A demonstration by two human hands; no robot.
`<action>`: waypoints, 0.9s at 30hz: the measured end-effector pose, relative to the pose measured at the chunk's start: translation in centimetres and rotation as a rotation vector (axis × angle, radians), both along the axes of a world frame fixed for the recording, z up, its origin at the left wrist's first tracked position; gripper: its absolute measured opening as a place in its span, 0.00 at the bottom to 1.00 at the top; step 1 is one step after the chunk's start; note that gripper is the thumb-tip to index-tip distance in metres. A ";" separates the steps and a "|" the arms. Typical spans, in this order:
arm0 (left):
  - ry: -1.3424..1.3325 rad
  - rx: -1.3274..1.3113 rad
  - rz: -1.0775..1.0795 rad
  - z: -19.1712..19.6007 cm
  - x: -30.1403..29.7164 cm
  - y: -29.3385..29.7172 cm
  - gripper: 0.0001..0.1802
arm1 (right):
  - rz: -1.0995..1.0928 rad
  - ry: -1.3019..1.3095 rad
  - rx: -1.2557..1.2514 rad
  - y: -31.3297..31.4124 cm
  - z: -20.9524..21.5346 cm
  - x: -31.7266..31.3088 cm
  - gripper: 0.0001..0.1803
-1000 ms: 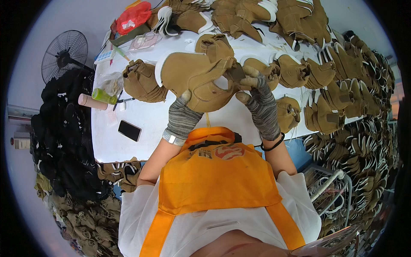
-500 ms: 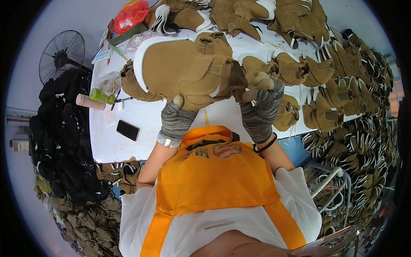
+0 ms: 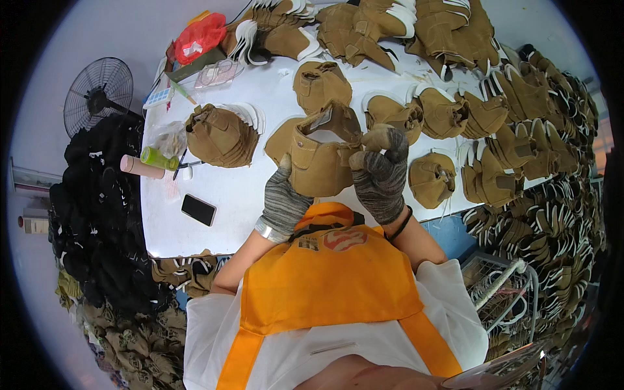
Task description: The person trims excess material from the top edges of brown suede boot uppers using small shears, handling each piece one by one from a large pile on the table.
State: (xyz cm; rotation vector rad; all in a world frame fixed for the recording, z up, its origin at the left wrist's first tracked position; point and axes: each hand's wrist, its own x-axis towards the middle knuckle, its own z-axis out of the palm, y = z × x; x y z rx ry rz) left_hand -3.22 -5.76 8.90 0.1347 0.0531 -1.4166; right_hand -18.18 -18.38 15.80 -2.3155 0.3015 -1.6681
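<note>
A brown suede shoe upper (image 3: 320, 170) is held over the table's near side, its ankle opening turned up so the lining shows. My left hand (image 3: 286, 198), in a grey striped glove, is closed on its left side with the thumb on the outer face. At the upper's right edge, my right hand (image 3: 382, 177), gloved alike with bare fingertips, has its fingers curled around the collar. Another brown upper (image 3: 322, 86) stands just beyond. To the left lies a stack of nested uppers (image 3: 222, 138) with white edges.
More uppers (image 3: 442, 112) stand in rows on the right of the white table (image 3: 247, 224), with piles at the back. A phone (image 3: 198, 210), a pink bottle (image 3: 142, 167), a green bottle (image 3: 158, 158) and a red bag (image 3: 200, 36) lie left. A fan (image 3: 97, 101) stands beyond.
The held upper has turned from lying sideways, toe to the left, to its opening facing up toward me. It now sits closer to my body, uncovering the stack at left and the upper behind.
</note>
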 end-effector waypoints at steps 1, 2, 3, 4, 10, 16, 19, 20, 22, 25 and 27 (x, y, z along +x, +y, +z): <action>-0.018 0.007 0.000 0.1 0.1 -0.1 0.25 | 0.050 0.031 0.079 -0.2 0.2 0.0 0.15; -0.039 0.025 0.006 0.0 0.3 -0.1 0.25 | 0.101 0.062 0.159 -0.4 0.3 -0.2 0.14; -0.060 0.042 0.012 -0.1 0.5 0.0 0.26 | 0.152 0.093 0.238 -0.6 0.5 -0.3 0.14; -0.081 0.060 0.017 -0.2 0.8 0.0 0.27 | 0.342 0.090 0.413 -0.8 1.1 -0.7 0.10; -0.156 0.068 0.106 -1.0 2.1 0.7 0.25 | 0.299 -0.104 0.724 -2.1 2.3 -1.7 0.08; -0.388 0.177 0.181 0.6 1.4 0.9 0.31 | 0.075 0.245 0.506 -3.4 1.7 -0.4 0.25; -0.630 0.199 0.204 0.9 1.2 1.4 0.33 | -0.128 0.722 0.492 -4.1 1.5 -0.3 0.20; -0.729 0.198 0.205 1.0 1.3 1.3 0.34 | -0.159 0.742 0.458 -4.2 1.5 -0.4 0.20; -0.821 0.188 0.210 1.6 1.1 1.2 0.34 | -0.219 0.784 0.389 -4.4 0.8 -0.5 0.21; -0.822 0.197 0.236 2.4 0.5 1.1 0.32 | -0.216 0.793 0.382 -4.3 -0.4 -0.6 0.23; -0.770 0.216 0.240 2.7 0.3 1.1 0.32 | -0.165 0.788 0.420 -4.2 -1.0 -0.7 0.24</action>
